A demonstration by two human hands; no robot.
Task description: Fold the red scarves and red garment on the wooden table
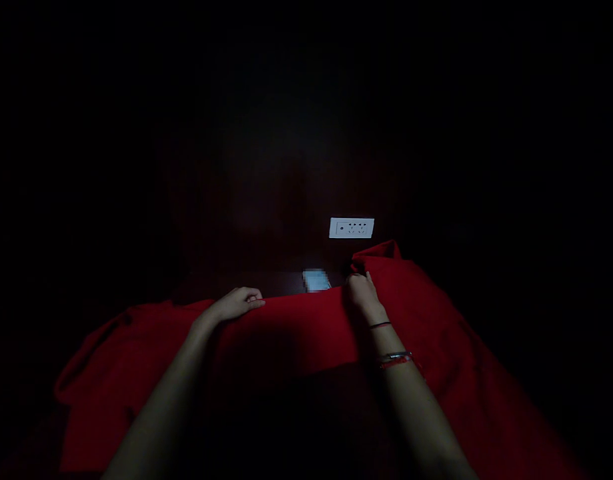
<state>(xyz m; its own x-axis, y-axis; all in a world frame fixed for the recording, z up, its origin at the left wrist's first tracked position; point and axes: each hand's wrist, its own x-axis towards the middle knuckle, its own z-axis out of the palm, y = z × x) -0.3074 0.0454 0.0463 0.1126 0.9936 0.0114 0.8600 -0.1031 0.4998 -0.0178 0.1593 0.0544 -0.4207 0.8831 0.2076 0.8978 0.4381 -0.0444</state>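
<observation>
A wide red cloth (296, 327) stretches across the view between my two hands and drapes down on both sides. My left hand (238, 302) grips its far edge, thumb and fingers closed over the fabric. Farther right, my right hand (362, 292) is closed on the same edge, close to a bunched fold of cloth; its fingertips are mostly hidden. Several thin bands circle my right wrist and forearm. Between the hands, the edge of the cloth looks fairly straight. Deep shadow covers the lower middle.
On the dark surface behind the cloth stands or lies a small pale, blurred item (316, 280). A white socket plate (351, 228) is mounted on the dark reddish wall (266, 207) beyond. Most of the surroundings are too dark to make out.
</observation>
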